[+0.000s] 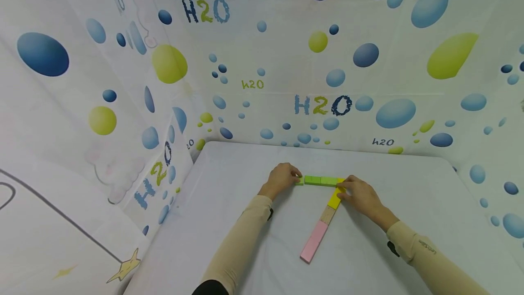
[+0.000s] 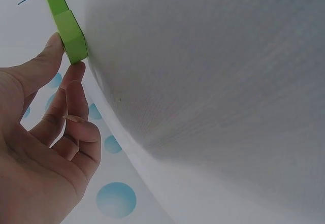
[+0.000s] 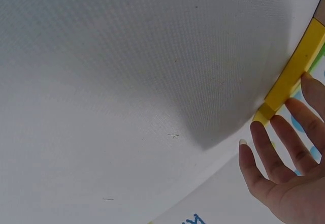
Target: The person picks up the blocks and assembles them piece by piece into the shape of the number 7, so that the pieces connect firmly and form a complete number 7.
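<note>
In the head view, my left hand [image 1: 282, 177] is at the left end of a row of green blocks [image 1: 321, 180]. The left wrist view shows its thumb and index fingertip pinching the corner of the end green block [image 2: 73, 38]; the other fingers curl below. My right hand [image 1: 362, 196] is at the row's right end, where yellow blocks [image 1: 334, 199] meet it. Close up, its fairly straight fingertips [image 3: 258, 127] touch the side and end of the yellow blocks [image 3: 294, 71]. Below the yellow, a bare-wood block [image 1: 327, 215] and a pink strip [image 1: 314, 241] continue the slanting line.
A white cloth covers the table [image 1: 229, 167]. Behind it hangs a white curtain [image 1: 278, 49] printed with blue and green spots and H2O lettering. Another printed sheet [image 1: 73, 149] hangs along the left side.
</note>
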{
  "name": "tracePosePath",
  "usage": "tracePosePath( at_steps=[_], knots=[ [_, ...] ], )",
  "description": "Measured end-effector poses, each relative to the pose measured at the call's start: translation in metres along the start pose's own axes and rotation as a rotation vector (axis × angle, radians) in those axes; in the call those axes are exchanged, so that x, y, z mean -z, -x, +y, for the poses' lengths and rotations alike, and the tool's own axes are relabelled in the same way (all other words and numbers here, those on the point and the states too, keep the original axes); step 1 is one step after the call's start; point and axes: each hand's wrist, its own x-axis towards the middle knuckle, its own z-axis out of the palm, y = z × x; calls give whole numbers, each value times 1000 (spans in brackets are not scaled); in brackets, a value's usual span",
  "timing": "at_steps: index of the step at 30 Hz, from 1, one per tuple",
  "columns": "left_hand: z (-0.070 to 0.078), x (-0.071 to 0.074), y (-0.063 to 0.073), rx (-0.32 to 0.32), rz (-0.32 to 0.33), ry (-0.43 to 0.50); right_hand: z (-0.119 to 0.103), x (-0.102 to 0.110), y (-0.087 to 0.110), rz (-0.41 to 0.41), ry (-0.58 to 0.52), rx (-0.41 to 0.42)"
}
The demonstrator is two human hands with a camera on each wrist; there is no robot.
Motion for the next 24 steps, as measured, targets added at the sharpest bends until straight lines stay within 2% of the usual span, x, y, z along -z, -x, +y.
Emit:
tracePosePath(
  at_steps=[18, 24],
  knots=[
    [0, -2, -6, -1, -4, -15, 1, 2, -1, -22, 2, -5],
    [-2, -4, -6, 4, 0, 7, 1, 3, -1, -24, 4, -7]
  ],
)
